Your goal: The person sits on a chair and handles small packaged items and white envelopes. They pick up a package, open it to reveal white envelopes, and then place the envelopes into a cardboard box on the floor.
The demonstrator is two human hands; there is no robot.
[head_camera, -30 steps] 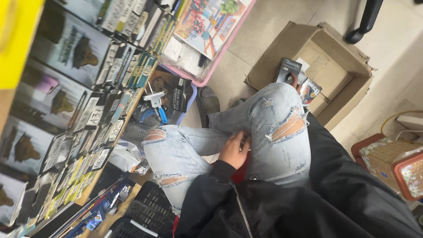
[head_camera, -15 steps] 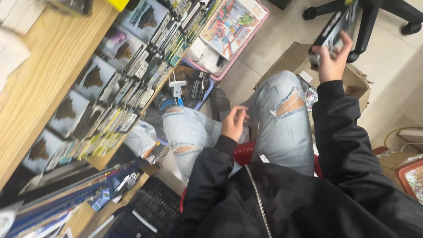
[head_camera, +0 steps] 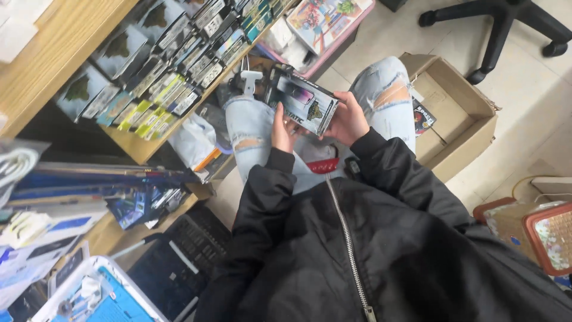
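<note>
I sit on a red stool (head_camera: 323,165) in ripped light jeans and a black jacket. Both hands hold one small dark packaged box (head_camera: 301,99) above my knees. My left hand (head_camera: 281,127) grips its near left end. My right hand (head_camera: 347,117) grips its right end. The box's printed front faces up toward me.
A wooden shelf (head_camera: 134,146) packed with several small packages runs along the left. An open cardboard box (head_camera: 457,113) with another package (head_camera: 422,117) stands on the floor at the right. A pink tray (head_camera: 325,24) lies ahead, an office chair base (head_camera: 494,24) beyond, and a red-rimmed basket (head_camera: 545,235) at far right.
My right hand has brought the box down from up high on the right to my lap. My left hand has risen off my knee and taken hold of it too.
</note>
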